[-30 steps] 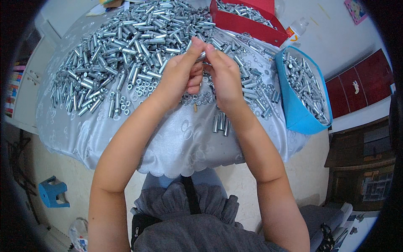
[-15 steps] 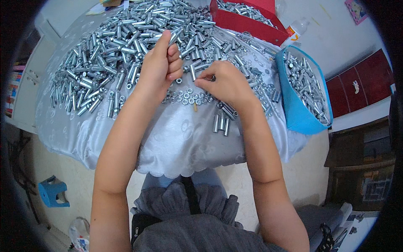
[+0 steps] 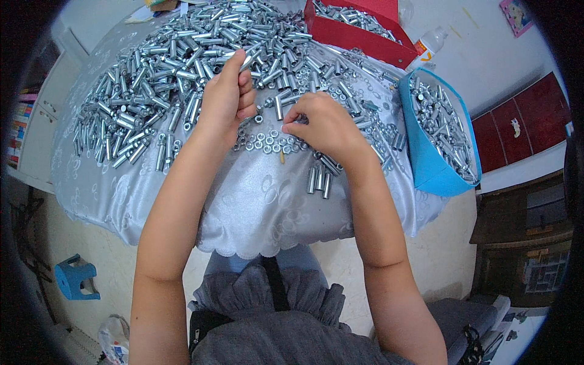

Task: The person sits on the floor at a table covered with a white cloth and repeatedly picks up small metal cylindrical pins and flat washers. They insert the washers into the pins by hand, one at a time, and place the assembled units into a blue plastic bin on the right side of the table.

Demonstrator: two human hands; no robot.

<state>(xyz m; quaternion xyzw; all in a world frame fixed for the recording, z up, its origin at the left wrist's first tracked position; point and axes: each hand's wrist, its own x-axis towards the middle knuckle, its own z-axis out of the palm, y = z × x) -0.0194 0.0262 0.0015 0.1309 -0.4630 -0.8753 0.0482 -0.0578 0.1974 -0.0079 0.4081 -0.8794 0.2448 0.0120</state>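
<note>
My left hand (image 3: 228, 100) is closed with the thumb on top, gripping a shiny metal expansion bolt (image 3: 247, 61) whose end shows beyond the thumb. Part of the bolt blends with the pile of metal expansion bolts (image 3: 164, 79) behind it. To the right, my right hand (image 3: 322, 121) has thumb and forefinger curled together just above the loose hex nuts (image 3: 268, 140). Whatever those fingers hold, if anything, is hidden. A metal sleeve (image 3: 279, 108) stands out beside the right fingertips. Several more sleeves (image 3: 319, 180) lie below the right wrist.
A blue fabric bin (image 3: 435, 176) full of bolts stands at the table's right. Farther back are a red box (image 3: 359, 39) of metal parts and a plastic bottle (image 3: 431, 41). The cloth-covered table (image 3: 274, 207) has a scalloped near edge. A blue stool (image 3: 77, 280) is on the floor at left.
My left hand has dipped slightly, still gripping the bolt. My right hand has shifted a little nearer to me, its fingertips lower over the nuts.
</note>
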